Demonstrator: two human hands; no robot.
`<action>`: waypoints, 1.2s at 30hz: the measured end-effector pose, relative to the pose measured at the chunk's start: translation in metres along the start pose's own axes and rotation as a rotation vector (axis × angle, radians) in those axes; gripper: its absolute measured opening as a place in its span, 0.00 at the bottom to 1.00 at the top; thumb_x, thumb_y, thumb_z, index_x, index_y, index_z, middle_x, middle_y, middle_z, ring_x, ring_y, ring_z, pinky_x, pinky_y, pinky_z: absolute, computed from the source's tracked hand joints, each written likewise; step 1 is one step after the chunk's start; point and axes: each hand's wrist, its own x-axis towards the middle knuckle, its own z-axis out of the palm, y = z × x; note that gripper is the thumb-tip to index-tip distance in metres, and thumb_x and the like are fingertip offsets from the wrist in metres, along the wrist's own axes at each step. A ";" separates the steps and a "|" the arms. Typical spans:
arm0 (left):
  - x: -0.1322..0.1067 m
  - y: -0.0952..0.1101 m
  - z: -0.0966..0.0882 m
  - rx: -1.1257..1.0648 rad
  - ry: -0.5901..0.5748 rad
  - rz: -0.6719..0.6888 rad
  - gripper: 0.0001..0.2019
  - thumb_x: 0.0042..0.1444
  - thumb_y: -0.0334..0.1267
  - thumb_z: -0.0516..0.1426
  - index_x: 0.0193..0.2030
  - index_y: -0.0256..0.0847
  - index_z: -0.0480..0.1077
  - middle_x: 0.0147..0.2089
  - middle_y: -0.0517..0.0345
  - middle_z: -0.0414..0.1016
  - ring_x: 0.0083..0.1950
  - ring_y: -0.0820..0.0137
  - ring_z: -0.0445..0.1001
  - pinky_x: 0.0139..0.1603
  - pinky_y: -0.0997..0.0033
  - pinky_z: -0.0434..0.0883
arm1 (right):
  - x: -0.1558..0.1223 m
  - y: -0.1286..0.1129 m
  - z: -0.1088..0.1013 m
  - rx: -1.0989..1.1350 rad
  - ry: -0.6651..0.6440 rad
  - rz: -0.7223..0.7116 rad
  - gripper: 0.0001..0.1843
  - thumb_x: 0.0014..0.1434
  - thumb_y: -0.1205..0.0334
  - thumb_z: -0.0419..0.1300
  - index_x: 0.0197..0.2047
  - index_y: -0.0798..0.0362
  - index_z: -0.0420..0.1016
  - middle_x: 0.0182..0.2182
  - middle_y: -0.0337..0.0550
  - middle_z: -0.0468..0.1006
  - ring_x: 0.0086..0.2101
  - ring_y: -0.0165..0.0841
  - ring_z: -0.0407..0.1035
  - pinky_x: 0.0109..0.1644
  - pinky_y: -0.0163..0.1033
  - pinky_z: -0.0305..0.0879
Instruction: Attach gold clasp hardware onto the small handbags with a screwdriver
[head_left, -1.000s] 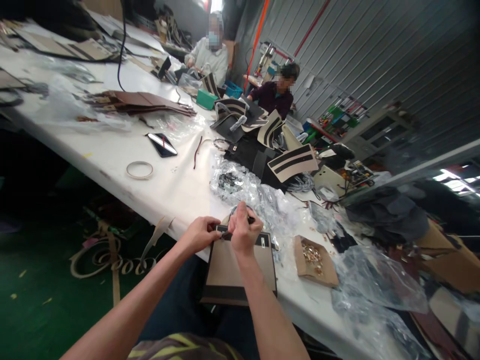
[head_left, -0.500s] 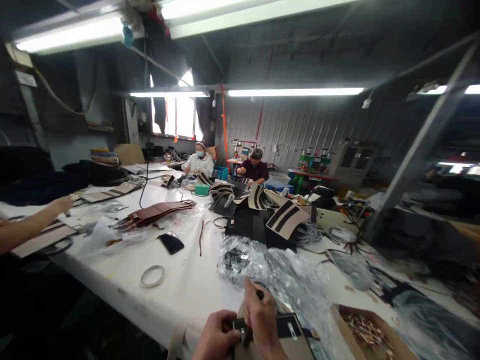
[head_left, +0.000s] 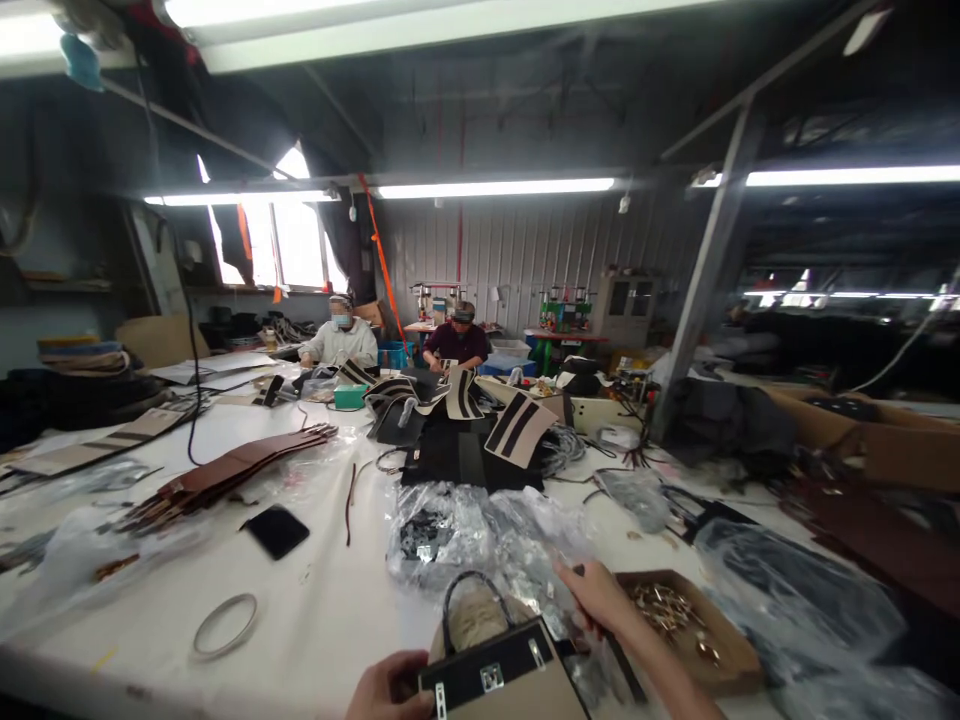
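Observation:
A small beige and black handbag [head_left: 517, 675] with silver metal fittings and a dark rolled handle lies at the front edge of the table. My left hand [head_left: 391, 688] grips its left side, thumb on top near a silver fitting. To the right of the bag, my right hand [head_left: 600, 598] is closed around a dark-handled tool [head_left: 578, 570]; only the handle's end shows, so its exact kind is unclear. Beside that hand lies crumpled clear plastic [head_left: 487, 530] with small dark and silver pieces in it. A cardboard tray [head_left: 720, 670] of small gold-coloured hardware stands just to the right.
A roll of tape or ring [head_left: 225, 625], a black phone [head_left: 277, 530] and a stack of brown leather strips [head_left: 232, 465] lie to the left. Striped beige panels [head_left: 520, 430] and black pieces are piled ahead. Two co-workers [head_left: 459, 340] sit across the table.
My right hand has moved off the bag's flap, rightward toward the cardboard tray. My left hand stays on the bag, which shows more fully. The view has turned right.

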 end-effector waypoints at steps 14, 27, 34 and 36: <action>-0.034 0.034 0.014 -0.012 0.158 -0.112 0.35 0.47 0.51 0.72 0.59 0.31 0.84 0.36 0.51 0.85 0.40 0.58 0.81 0.43 0.63 0.74 | -0.108 0.004 0.031 -0.212 -0.104 -0.660 0.21 0.79 0.57 0.55 0.68 0.45 0.81 0.62 0.51 0.78 0.64 0.47 0.71 0.74 0.56 0.68; -0.032 0.039 0.012 -0.050 0.146 -0.120 0.33 0.46 0.49 0.73 0.57 0.30 0.84 0.33 0.53 0.83 0.34 0.64 0.77 0.36 0.67 0.71 | -0.099 0.043 0.050 -0.327 -0.102 -0.680 0.28 0.82 0.53 0.48 0.80 0.39 0.68 0.70 0.52 0.74 0.68 0.49 0.68 0.75 0.64 0.66; -0.103 0.032 -0.023 -0.169 0.778 0.085 0.30 0.57 0.58 0.72 0.56 0.35 0.83 0.43 0.48 0.86 0.44 0.60 0.83 0.47 0.65 0.78 | -0.099 0.037 0.043 -0.333 -0.129 -0.684 0.28 0.82 0.51 0.47 0.79 0.40 0.69 0.69 0.52 0.75 0.68 0.48 0.68 0.76 0.61 0.65; -0.127 0.015 -0.033 -0.151 0.818 0.028 0.31 0.56 0.60 0.72 0.56 0.36 0.82 0.44 0.48 0.87 0.45 0.60 0.83 0.46 0.65 0.79 | -0.098 0.036 0.042 -0.337 -0.137 -0.685 0.29 0.82 0.50 0.47 0.79 0.42 0.70 0.70 0.53 0.74 0.68 0.48 0.68 0.77 0.61 0.64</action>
